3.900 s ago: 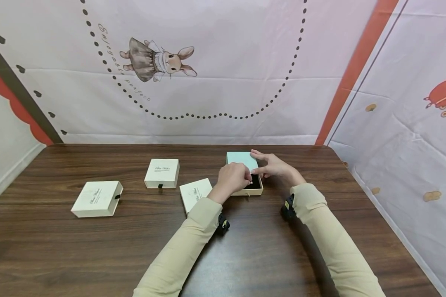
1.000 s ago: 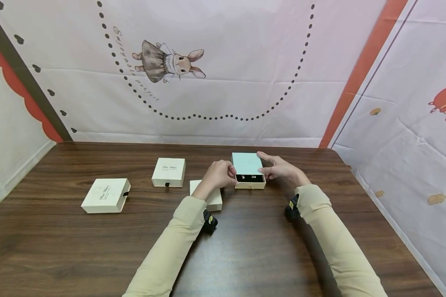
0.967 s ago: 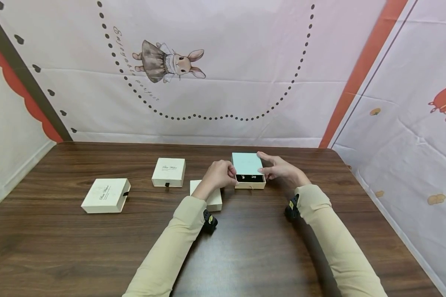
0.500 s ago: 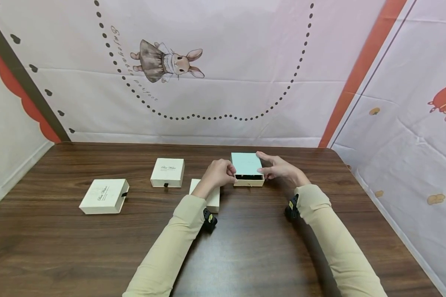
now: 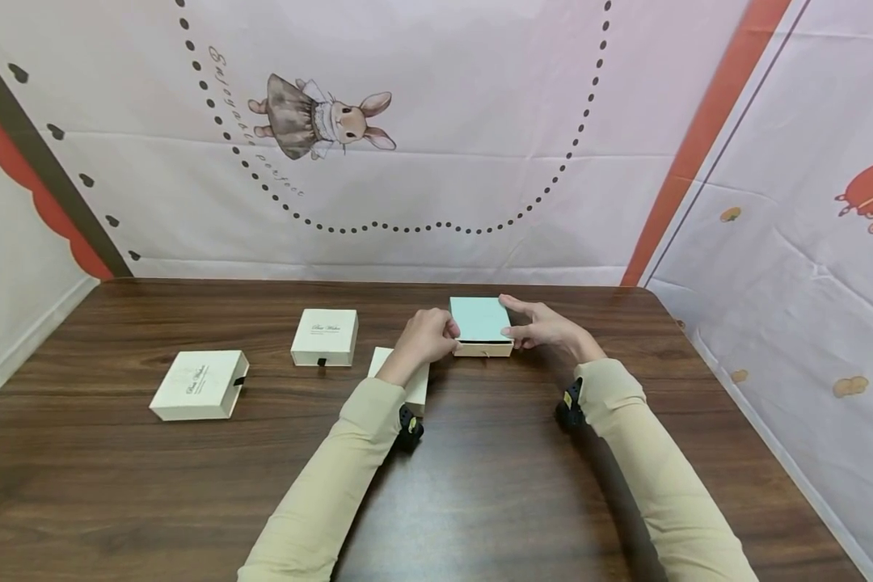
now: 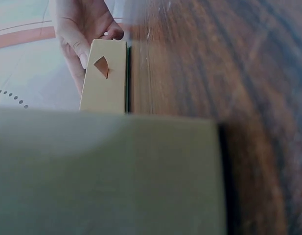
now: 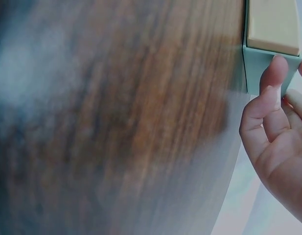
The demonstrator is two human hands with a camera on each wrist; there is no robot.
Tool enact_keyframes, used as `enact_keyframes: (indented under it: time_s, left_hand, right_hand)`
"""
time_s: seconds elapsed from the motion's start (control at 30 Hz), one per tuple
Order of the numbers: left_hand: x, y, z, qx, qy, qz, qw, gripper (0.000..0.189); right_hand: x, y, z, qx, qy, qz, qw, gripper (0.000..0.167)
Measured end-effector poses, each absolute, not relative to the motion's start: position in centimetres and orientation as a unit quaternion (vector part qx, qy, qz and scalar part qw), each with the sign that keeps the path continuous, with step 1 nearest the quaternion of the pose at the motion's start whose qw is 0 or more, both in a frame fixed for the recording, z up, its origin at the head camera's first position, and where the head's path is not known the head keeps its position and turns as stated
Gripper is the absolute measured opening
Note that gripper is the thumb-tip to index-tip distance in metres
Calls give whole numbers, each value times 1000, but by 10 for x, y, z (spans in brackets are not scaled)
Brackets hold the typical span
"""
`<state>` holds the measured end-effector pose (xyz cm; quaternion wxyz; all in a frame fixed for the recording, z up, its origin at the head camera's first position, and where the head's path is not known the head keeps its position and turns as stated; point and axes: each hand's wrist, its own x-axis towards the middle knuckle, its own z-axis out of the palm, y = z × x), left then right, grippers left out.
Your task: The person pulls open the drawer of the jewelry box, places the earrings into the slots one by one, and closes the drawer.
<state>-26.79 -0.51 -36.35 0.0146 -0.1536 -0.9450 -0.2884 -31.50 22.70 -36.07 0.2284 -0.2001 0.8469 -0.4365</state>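
A small jewelry box with a pale blue sleeve (image 5: 480,318) lies near the table's far edge. Its cream drawer (image 5: 483,349) sticks out only slightly, leaving a thin dark slit; the contents are hidden. At the front left corner, my left hand (image 5: 426,335) has its thumb and curled fingers on the box. My right hand (image 5: 546,330) grips the sleeve's right side, thumb near the front, a finger at the back corner. A short tab (image 6: 103,66) shows on the drawer front in the left wrist view. My left fingers are out of sight there.
A cream box (image 5: 417,392) lies partly under my left wrist and looms large in the left wrist view. Two more cream boxes with printed lids, one in the middle (image 5: 324,335) and one farther left (image 5: 198,384), sit on the brown wooden table (image 5: 153,501).
Earlier the drawer stood further out, with small earrings visible on its black lining, and my left hand was over it. The drawer has since slid back into the sleeve; my right hand kept its place.
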Motion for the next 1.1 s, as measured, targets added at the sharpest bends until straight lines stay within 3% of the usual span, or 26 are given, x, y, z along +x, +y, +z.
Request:
enact_keyframes:
  time_s: [0.4,1.1]
  left_hand:
    - [-270,-4,-364,-156,-952,-263,14,3]
    - [-261,-10,-356,-161,-948,-275,8,12]
  right_hand:
    - [-316,224,-360,-200,847,-434,232,73]
    - [-314,226,-352,-204,877,-388,197,73]
